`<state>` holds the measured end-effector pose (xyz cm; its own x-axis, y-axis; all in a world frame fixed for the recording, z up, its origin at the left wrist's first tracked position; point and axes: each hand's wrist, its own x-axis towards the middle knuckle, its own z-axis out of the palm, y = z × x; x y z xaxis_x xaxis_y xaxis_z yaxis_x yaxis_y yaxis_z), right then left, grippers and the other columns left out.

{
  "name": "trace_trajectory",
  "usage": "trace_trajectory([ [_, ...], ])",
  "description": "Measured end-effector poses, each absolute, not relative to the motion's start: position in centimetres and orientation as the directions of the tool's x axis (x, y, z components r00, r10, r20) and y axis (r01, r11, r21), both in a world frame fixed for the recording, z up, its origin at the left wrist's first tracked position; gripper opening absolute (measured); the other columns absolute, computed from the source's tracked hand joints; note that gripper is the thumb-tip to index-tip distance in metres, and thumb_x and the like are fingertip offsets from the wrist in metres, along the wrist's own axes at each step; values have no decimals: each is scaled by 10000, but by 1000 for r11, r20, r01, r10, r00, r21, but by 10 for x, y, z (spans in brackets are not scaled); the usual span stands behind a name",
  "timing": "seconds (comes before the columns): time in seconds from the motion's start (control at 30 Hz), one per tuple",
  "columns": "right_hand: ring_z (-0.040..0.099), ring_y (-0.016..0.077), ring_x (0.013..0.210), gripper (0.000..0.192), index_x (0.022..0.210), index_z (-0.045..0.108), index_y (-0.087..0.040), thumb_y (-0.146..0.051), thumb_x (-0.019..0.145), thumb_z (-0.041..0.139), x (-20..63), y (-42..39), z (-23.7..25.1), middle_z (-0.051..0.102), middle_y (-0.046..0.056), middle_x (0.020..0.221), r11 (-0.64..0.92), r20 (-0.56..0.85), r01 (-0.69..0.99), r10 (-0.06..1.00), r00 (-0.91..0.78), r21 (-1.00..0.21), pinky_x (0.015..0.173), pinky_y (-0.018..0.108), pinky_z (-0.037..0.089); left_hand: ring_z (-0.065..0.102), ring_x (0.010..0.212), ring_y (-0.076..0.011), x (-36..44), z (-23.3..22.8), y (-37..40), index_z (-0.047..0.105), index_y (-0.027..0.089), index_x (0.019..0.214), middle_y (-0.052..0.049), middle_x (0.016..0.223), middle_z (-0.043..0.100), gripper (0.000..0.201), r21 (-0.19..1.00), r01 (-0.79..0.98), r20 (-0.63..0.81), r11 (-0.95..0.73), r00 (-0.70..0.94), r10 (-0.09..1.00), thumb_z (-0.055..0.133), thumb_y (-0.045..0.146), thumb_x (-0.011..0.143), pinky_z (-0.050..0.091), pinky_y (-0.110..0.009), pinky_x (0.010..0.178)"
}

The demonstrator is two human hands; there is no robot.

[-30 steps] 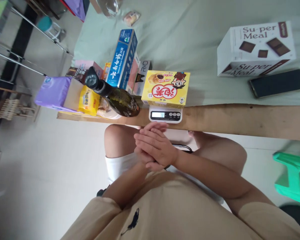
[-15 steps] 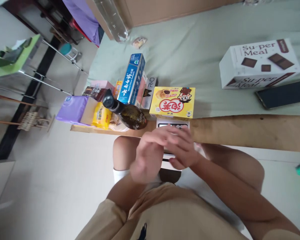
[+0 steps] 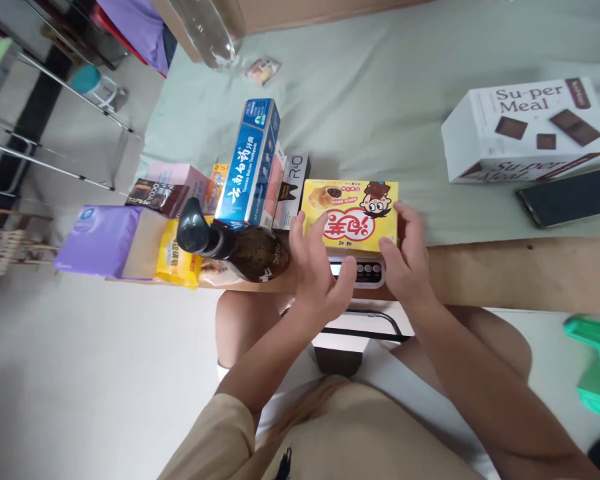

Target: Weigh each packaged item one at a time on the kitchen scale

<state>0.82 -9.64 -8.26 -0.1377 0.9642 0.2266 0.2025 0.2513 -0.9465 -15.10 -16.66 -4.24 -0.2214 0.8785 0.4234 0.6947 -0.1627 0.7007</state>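
Observation:
A yellow snack box (image 3: 353,215) with red characters rests on a small white kitchen scale (image 3: 365,272) at the table's near edge. My left hand (image 3: 316,267) grips the box's left side, fingers on its top face and thumb by the scale. My right hand (image 3: 406,259) grips the box's right side, fingers curled around the far corner. The scale's display is hidden behind my hands.
Left of the box stand a dark pump bottle (image 3: 230,243), a blue toothpaste box (image 3: 247,163), a purple packet (image 3: 100,240) and a yellow packet (image 3: 177,263). A white Su-per Meal box (image 3: 527,130) and a black phone (image 3: 570,195) lie right. A green stool (image 3: 597,363) stands lower right.
My hands were clasped together over my lap; they have separated, risen to the table edge and closed on the two sides of the yellow box.

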Motion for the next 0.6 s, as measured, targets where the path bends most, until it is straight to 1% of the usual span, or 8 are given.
trace_trajectory([
  [0.1, 548, 298, 1451, 558, 1451, 483, -281, -466, 935, 590, 1, -91, -79, 534, 109, 1566, 197, 192, 94, 979, -66, -976, 1277, 624, 417, 271, 1611, -372, -148, -39, -164, 307, 214, 1610, -200, 1610, 411, 656, 688, 679, 495, -257, -180, 850, 458, 496, 1038, 337, -604, 1297],
  [0.17, 592, 290, 1406, 521, 1389, 526, -277, -428, 896, 605, -5, -85, -74, 581, 91, 1512, 165, 165, -49, 986, 16, -985, 1258, 617, 449, 303, 1605, -375, -148, -34, -163, 318, 210, 1607, -198, 1607, 424, 656, 686, 661, 524, -305, -158, 837, 483, 455, 1021, 362, -600, 1287],
  [0.23, 655, 271, 1314, 465, 1299, 585, -263, -347, 842, 613, -9, -77, -67, 648, 68, 1410, 141, 118, -198, 985, 123, -970, 1238, 610, 477, 335, 1596, -385, -148, -31, -162, 348, 202, 1591, -201, 1610, 405, 662, 685, 637, 550, -354, -133, 824, 503, 446, 995, 381, -611, 1280],
  [0.3, 696, 251, 1224, 422, 1185, 647, -247, -253, 764, 611, -12, -71, -58, 706, 39, 1272, 163, 95, -277, 966, 242, -947, 1244, 617, 475, 393, 1566, -378, -149, -29, -160, 396, 185, 1555, -195, 1555, 435, 652, 678, 594, 598, -432, -105, 795, 507, 460, 974, 371, -624, 1298],
  [0.37, 714, 233, 1161, 402, 1072, 697, -250, -186, 689, 591, -12, -67, -49, 731, 7, 1157, 244, 136, -272, 922, 362, -931, 1280, 622, 442, 471, 1513, -351, -149, -28, -158, 424, 177, 1521, -177, 1468, 501, 626, 694, 515, 625, -503, -83, 776, 498, 468, 971, 358, -620, 1318],
  [0.47, 717, 220, 1166, 389, 980, 736, -280, -166, 651, 563, -7, -63, -41, 740, -29, 1111, 383, 261, -193, 848, 461, -903, 1344, 597, 371, 530, 1468, -334, -149, -27, -158, 428, 193, 1500, -165, 1421, 552, 590, 748, 400, 610, -530, -98, 786, 461, 496, 995, 374, -616, 1314],
  [0.53, 717, 231, 1193, 380, 984, 737, -291, -193, 674, 541, 2, -55, -40, 742, -28, 1108, 440, 325, -158, 821, 469, -884, 1350, 588, 359, 516, 1488, -340, -149, -24, -160, 461, 204, 1461, -163, 1427, 546, 564, 763, 386, 608, -518, -158, 778, 405, 544, 1015, 379, -623, 1307],
  [0.6, 715, 260, 1222, 390, 1014, 720, -288, -222, 687, 518, 12, -35, -42, 742, -5, 1117, 495, 395, -150, 814, 426, -856, 1317, 601, 386, 505, 1498, -334, -150, -20, -165, 509, 213, 1392, -151, 1391, 553, 527, 775, 385, 603, -501, -215, 768, 363, 564, 1027, 395, -614, 1297],
])
